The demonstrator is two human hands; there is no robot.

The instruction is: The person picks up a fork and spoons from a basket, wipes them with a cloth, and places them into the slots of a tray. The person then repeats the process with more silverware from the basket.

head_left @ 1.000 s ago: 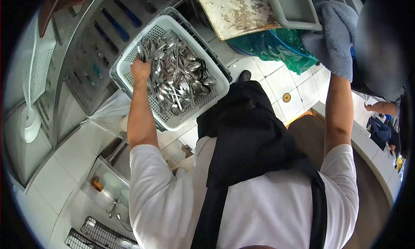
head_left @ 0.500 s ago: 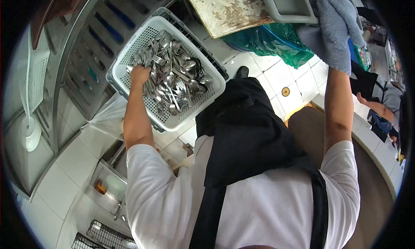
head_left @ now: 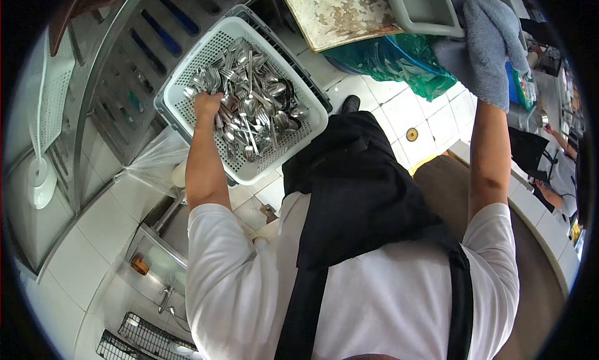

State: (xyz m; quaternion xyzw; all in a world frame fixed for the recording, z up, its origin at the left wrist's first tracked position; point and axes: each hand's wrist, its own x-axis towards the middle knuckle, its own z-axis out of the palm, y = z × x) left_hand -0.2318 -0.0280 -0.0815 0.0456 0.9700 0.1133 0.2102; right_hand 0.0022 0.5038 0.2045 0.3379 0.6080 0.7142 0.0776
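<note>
A white perforated basket [head_left: 293, 149] full of loose spoons and forks [head_left: 249, 104] stands ahead on the left. Inside its left part, my left hand [head_left: 207, 104] is closed around a bunch of spoons and forks [head_left: 206, 79], their heads pointing away from me. A fluffy grey towel [head_left: 486, 48] wraps my right hand completely, so its fingers are hidden. Only my right forearm [head_left: 488, 141] shows below the cloth. The towel is beside a grey tray [head_left: 430, 26] at the upper right.
A worn, stained board [head_left: 337, 13] lies at the top, above a bin with a green bag [head_left: 424, 66]. Left of the basket is a slotted metal rack [head_left: 115, 66]. A sink tap [head_left: 165, 299] is at lower left. Another person [head_left: 552, 166] stands at far right.
My left hand has shifted slightly within the basket with the bunch of cutlery, which looks less blurred now. The whole view has shifted a little. The person at right has moved.
</note>
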